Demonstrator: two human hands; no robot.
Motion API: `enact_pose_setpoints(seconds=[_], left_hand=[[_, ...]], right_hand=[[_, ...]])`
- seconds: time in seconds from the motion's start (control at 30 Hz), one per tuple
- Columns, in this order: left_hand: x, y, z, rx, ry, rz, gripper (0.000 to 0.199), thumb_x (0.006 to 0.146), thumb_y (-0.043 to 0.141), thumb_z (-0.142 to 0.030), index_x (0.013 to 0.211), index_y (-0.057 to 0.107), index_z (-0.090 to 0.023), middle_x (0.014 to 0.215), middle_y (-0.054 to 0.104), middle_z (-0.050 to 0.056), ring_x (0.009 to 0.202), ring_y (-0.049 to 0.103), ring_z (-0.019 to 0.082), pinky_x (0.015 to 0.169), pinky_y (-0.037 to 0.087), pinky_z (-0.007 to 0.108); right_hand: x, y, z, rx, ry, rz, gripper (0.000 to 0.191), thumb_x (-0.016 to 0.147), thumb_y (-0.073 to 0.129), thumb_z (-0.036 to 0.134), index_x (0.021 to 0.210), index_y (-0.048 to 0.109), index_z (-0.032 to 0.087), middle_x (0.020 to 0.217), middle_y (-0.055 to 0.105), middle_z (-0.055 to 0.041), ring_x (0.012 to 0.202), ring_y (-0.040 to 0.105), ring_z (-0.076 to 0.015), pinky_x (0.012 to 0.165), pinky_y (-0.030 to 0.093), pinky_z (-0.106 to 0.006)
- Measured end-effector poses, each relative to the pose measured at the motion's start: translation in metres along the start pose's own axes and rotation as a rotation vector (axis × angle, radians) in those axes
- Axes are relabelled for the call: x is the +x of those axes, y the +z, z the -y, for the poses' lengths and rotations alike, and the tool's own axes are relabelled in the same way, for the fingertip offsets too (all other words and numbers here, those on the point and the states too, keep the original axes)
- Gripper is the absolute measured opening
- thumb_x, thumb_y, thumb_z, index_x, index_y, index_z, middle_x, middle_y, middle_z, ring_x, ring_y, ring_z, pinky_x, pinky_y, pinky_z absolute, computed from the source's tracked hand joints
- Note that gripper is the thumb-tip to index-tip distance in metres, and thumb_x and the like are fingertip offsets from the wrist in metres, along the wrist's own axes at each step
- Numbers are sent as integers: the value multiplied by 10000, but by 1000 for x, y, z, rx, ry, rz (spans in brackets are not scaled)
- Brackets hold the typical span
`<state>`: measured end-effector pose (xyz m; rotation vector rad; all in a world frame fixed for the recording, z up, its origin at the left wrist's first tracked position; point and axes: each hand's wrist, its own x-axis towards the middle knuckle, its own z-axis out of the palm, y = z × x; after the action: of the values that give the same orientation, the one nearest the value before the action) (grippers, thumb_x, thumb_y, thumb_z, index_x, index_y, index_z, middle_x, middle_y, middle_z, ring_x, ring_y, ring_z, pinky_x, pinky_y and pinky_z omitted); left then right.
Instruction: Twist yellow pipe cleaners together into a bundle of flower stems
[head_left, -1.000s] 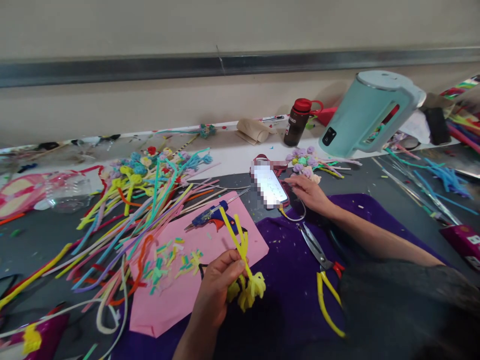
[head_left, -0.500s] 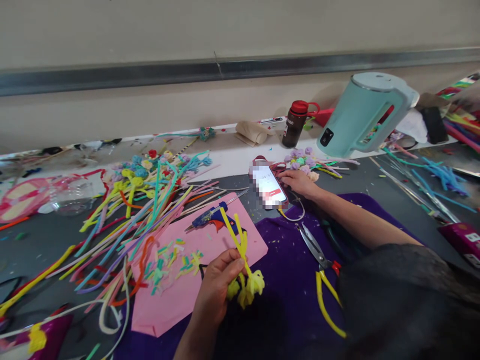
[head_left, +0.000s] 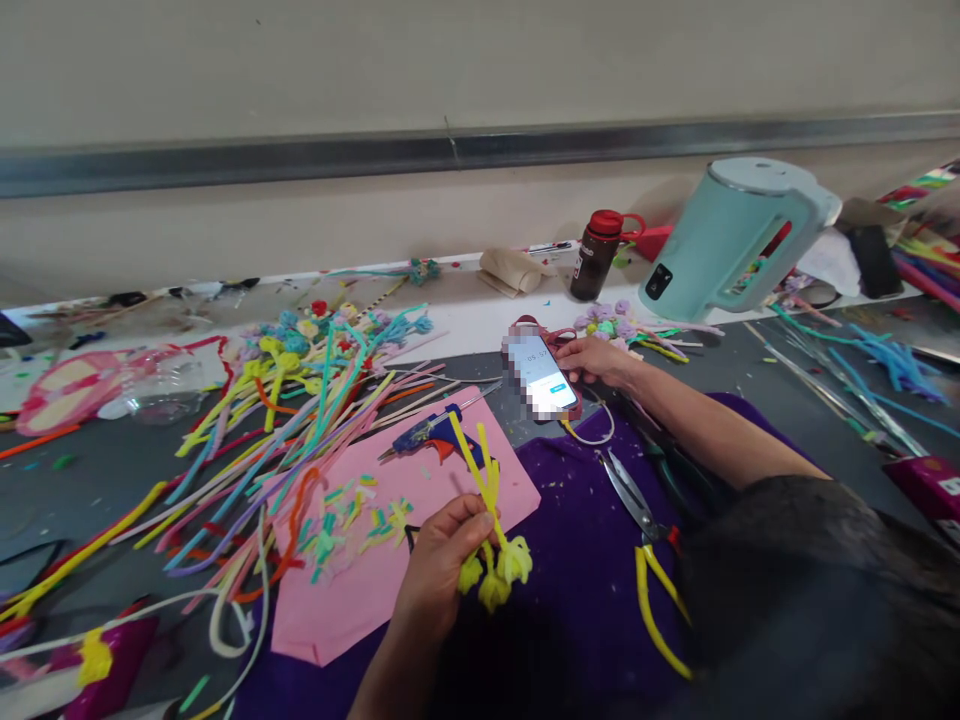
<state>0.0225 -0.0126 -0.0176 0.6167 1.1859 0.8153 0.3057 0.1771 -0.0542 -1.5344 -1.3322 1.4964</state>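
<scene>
Between its thumb and fingers my left hand (head_left: 442,550) pinches the crossed stems of some yellow pipe cleaner flowers (head_left: 489,478). Their fuzzy blooms hang downward and the stem ends point up. Farther off, my right hand (head_left: 596,360) has its fingers curled at the right edge of a lit phone (head_left: 546,375) in a dark red case. A pink sheet (head_left: 341,615) lies left of the flowers, bearing cut pipe cleaner bits (head_left: 322,540) and a blue glue gun (head_left: 424,432). Yellow-handled scissors (head_left: 634,500) rest on the purple cloth (head_left: 570,530), below my right forearm.
Loose pipe cleaners (head_left: 247,480) and finished flowers (head_left: 300,340) spread across the left side. At the back stand a red-capped bottle (head_left: 596,255) and a mint kettle (head_left: 727,240). Lilac flowers (head_left: 611,320) lie behind my right hand. A white cable runs from the phone.
The phone's screen has changed: its red button is replaced by a smaller blue one. My right hand stays at the phone's edge, and my left keeps its hold. The view has shifted slightly.
</scene>
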Motion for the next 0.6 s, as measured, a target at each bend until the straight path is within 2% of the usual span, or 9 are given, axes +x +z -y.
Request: enact_pose_setpoints(seconds=[0.2, 0.33, 0.6], left_hand=[[0, 2, 0, 8, 18, 3, 166, 652, 677, -253, 624, 556, -143, 523, 570, -9, 430, 463, 72, 443, 359, 186], [0, 3, 0, -1, 17, -9, 159, 649, 682, -254, 643, 570, -142, 524, 576, -10, 436, 477, 76, 455, 371, 191], [-1, 1, 3, -32, 30, 6, 166, 653, 689, -245, 628, 562, -141, 516, 563, -12, 429, 450, 66, 449, 350, 180]], right_hand=[[2, 0, 0, 88, 33, 41, 136, 623, 710, 177, 733, 653, 122, 469, 544, 28, 354, 402, -33, 287, 199, -132], [1, 2, -1, 142, 29, 79, 113, 619, 699, 165, 663, 609, 111, 411, 471, 47, 337, 352, -30, 294, 197, -135], [-11, 12, 5, 280, -123, 113, 143, 634, 653, 182, 730, 558, 135, 457, 408, 70, 376, 318, -36, 325, 240, -153]])
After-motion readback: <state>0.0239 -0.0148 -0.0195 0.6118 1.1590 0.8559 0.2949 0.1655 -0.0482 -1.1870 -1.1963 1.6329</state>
